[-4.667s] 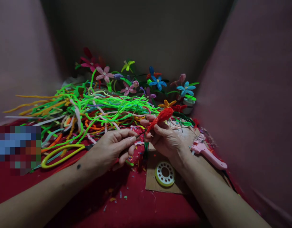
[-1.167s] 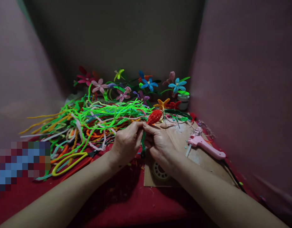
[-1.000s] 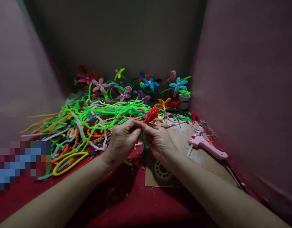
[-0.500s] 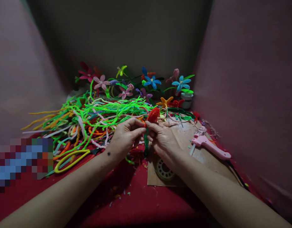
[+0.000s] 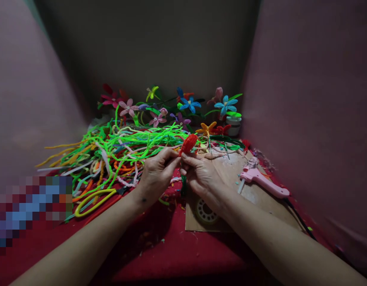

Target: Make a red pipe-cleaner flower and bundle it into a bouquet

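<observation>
A red pipe-cleaner flower bud (image 5: pixel 189 143) points up and to the right between my two hands. My left hand (image 5: pixel 160 172) is closed in a pinch at the bud's lower end. From the other side, my right hand (image 5: pixel 199 171) pinches the same base with thumb and fingers. The fingertips of both hands nearly meet there and hide the base. Beneath them hangs a dark green strip (image 5: pixel 183 185), its upper part covered by the fingers. Bright green pipe cleaners (image 5: pixel 141 139) lie heaped just behind my left hand.
Finished pipe-cleaner flowers (image 5: pixel 189 104) line the back. On the right, a pink glue gun (image 5: pixel 265 183) rests on a cardboard sheet (image 5: pixel 278 212), with a tape roll (image 5: pixel 206 210) under my right wrist. Yellow-handled scissors (image 5: pixel 95 202) lie left of my left forearm on red cloth (image 5: pixel 171 262).
The red bud has tipped further to the right and shifted slightly left with my hands. Less of the green strip beneath shows. Both hands keep their pinch.
</observation>
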{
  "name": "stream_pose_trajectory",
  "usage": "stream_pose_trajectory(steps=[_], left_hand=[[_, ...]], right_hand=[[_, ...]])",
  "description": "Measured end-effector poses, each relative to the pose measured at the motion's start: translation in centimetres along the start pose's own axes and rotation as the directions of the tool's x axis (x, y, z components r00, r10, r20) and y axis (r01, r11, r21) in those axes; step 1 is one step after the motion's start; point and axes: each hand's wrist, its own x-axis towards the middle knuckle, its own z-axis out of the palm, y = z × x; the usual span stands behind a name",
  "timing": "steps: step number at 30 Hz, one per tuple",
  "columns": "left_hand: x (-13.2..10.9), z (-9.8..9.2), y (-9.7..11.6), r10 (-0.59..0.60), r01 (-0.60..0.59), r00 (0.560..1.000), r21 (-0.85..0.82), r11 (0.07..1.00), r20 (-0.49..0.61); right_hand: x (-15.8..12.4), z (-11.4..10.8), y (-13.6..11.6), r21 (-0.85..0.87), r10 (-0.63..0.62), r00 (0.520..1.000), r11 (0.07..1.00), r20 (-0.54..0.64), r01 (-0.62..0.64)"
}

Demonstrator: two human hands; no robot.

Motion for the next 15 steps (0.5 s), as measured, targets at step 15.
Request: stream_pose_trajectory(steps=[15], left_hand=[[-0.2, 0.2, -1.1, 0.393, -0.37, 0.917, 0.517, 0.772, 0.071]], right_hand=[[0.1, -0.2, 0.5, 0.064, 0.022, 0.999, 0.998, -0.046, -0.019]])
